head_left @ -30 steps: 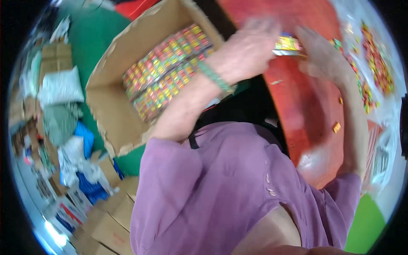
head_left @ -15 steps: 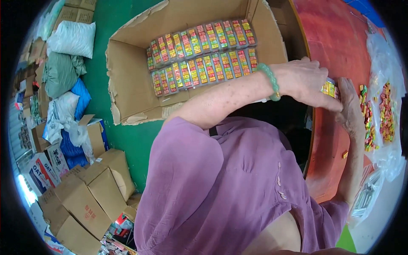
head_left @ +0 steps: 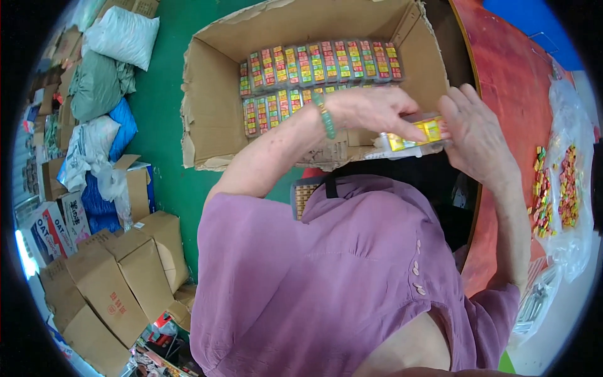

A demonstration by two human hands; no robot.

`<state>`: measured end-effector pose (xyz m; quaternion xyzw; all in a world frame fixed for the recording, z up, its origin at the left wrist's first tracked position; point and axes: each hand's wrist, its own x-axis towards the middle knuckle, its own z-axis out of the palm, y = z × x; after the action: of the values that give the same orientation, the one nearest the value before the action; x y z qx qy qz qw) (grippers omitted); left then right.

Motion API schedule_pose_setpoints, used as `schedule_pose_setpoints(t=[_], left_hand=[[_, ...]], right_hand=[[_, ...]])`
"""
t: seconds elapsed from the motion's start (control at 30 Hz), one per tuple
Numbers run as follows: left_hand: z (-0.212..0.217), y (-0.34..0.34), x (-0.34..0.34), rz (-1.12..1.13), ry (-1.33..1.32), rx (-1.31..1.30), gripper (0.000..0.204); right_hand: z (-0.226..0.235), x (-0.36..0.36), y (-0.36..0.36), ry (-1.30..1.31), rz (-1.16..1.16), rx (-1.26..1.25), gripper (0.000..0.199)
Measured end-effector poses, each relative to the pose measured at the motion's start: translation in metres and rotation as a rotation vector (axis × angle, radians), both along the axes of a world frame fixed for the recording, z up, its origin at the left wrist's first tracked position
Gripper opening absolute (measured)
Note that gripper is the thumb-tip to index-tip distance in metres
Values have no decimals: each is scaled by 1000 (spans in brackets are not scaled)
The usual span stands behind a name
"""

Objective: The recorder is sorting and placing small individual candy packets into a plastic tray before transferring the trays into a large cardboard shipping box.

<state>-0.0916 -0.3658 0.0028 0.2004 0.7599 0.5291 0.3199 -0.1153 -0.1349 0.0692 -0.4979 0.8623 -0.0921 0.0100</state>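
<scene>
A clear plastic case [head_left: 433,129] with small yellow wrapped pieces in a row is held over the near right edge of a cardboard box. My left hand [head_left: 377,110], with a green bead bracelet on its wrist, grips the case from the left, thumb along its near side. At its other end my right hand [head_left: 474,138] also grips the case, its fingers partly hidden behind it. Inside the large open cardboard box [head_left: 217,119], two rows of similar clear cases [head_left: 326,66] stand packed with red, yellow and green pieces. My left forearm and hand hide part of the nearer row.
On the right is a red table [head_left: 502,75], with loose wrapped pieces [head_left: 568,188] piled on clear plastic sheeting [head_left: 575,251]. Left of the green floor [head_left: 166,113] stand filled sacks [head_left: 122,38] and closed cartons [head_left: 103,286]. A woven seat back [head_left: 304,198] shows beside my body.
Both hands have moved left with the case, from over the red table to the cardboard box's edge. The view has shifted slightly, and more of the case shows.
</scene>
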Motion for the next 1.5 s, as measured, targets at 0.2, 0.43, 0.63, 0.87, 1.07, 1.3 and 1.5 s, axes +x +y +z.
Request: schedule_pose_setpoints(t=[0.2, 0.43, 0.63, 0.87, 1.07, 1.3, 1.5], left_hand=[[-38, -60, 45, 331, 15, 134, 51], [-89, -186, 76, 1039, -381, 529, 38], [-202, -324, 69, 1508, -460, 532, 33], [-272, -339, 56, 1650, -494, 402, 26], [-294, -344, 46, 1702, -428, 280, 29], [-301, -338, 45, 1712, -338, 133, 32], [-306, -327, 30, 1662, -241, -195, 40]], right_hand=[[-26, -5, -64, 231, 117, 55, 74], [10, -38, -43, 204, -46, -93, 89], [-12, -67, 44, 255, -325, 55, 76], [-29, -62, 99, 188, -558, 147, 60], [-47, -58, 112, 109, -618, 96, 45], [-63, -62, 110, 63, -629, 83, 39], [-66, -58, 115, 116, -679, 136, 39]])
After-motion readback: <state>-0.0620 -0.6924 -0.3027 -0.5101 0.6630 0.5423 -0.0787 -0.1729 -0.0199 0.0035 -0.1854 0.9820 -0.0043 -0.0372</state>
